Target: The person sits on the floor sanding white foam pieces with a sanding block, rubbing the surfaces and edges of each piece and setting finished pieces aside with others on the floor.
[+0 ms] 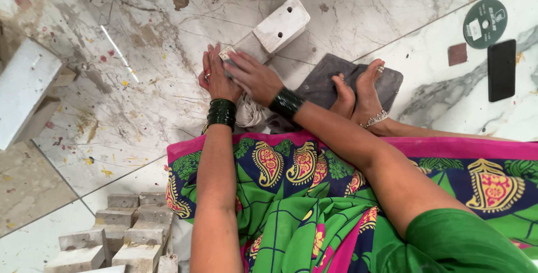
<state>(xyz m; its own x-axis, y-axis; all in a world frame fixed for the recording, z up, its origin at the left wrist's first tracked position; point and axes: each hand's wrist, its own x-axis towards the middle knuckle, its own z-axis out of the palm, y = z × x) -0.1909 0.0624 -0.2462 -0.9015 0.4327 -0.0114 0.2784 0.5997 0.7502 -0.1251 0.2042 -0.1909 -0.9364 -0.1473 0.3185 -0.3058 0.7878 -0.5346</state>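
I sit on a marble floor in a green and pink patterned garment. My left hand (214,77) and my right hand (253,75) are pressed together over a small pale block (227,52), whose corner shows between the fingers. A white cloth (249,113) lies bunched under my wrists. Both wrists carry dark green bangles. Just beyond the hands stands a long white stone block (277,28) with two holes, tilted against a grey piece. My bare feet (361,91) rest on a dark grey slab (322,82).
Several small stone blocks (126,234) are stacked at the lower left. A large white block (25,91) lies at the left edge. A green cutting disc (485,22), a small red-brown square (457,54) and a black phone (501,70) lie at the right.
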